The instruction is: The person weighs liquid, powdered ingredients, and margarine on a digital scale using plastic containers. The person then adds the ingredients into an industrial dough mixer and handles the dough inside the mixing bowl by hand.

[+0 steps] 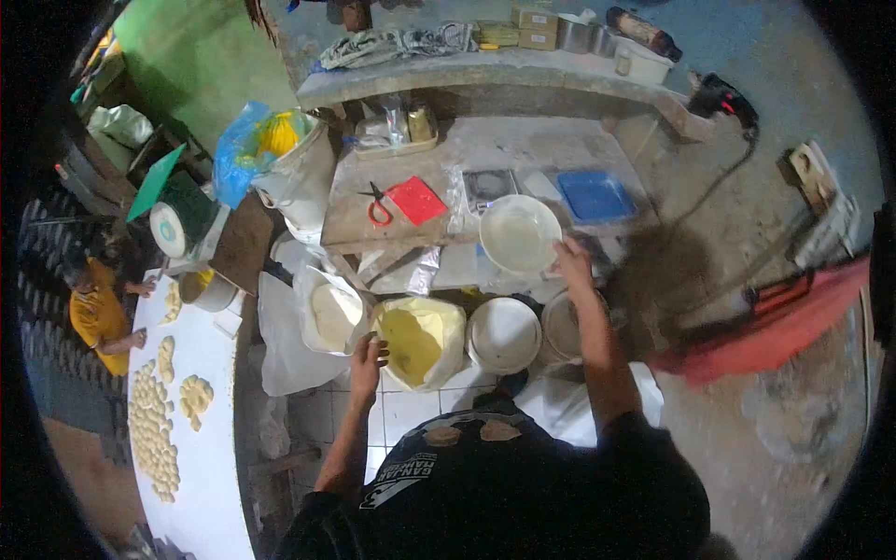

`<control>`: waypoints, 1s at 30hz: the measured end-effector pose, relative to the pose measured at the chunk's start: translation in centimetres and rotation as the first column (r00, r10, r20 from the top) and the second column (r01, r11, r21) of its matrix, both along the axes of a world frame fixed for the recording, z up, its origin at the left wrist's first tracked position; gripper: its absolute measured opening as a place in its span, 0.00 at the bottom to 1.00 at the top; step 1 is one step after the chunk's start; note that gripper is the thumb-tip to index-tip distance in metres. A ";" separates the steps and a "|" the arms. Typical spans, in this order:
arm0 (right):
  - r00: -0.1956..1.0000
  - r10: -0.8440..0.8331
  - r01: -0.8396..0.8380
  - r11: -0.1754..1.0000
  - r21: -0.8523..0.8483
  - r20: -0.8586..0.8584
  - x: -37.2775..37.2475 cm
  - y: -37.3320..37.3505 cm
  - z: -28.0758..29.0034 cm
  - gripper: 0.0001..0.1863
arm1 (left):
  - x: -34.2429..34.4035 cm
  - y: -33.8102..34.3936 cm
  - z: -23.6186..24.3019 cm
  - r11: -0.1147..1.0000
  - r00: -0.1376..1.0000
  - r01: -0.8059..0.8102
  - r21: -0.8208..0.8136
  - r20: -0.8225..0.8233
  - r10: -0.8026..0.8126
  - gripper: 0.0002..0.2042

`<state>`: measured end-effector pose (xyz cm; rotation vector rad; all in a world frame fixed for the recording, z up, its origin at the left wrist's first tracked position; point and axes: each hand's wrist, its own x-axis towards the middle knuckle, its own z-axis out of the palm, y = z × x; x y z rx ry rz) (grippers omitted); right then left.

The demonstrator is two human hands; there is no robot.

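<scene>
Where the white bowl [519, 235] is showing: it is overlapping the front edge of the low counter [546, 140], just in front of a small scale [488, 185] and near a blue tray [597, 196]; whether anything beneath is bearing its weight, one cannot tell.
Right hand [573, 261]: it is clamping onto the bowl at the right side of its rim.
Left hand [371, 352]: it is hanging, seemingly empty, with its fingers a little apart, near a white sack [351, 303] and a yellow sack [452, 347]; whether it is touching either, the view is not making clear.
Bowl's facing: its mouth is pointing upward; being round, it is showing no long axis, and its contents are staying too faint to name.
Step in hand: the person seems to be steadying or carrying the bowl one-handed.
Next move: it is probably calling for a firm rim grip and a level mouth, the free hand perhaps supporting the opposite side.
Left of the bowl: scissors [380, 215] and a red packet [416, 201] are lying on the counter.
Below the bowl: a white bucket [504, 336] is standing beside the yellow sack.
Far left: a co-worker [100, 322] is standing near pale dough pieces [154, 425].
</scene>
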<state>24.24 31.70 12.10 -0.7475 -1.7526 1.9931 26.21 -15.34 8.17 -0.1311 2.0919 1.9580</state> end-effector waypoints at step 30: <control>0.822 0.287 -0.556 0.593 0.583 0.492 2.3 3.4 -2.0 0.15 | -56.3 32.8 3.6 0.752 0.748 -0.427 -0.502 -0.663 -0.018 0.33</control>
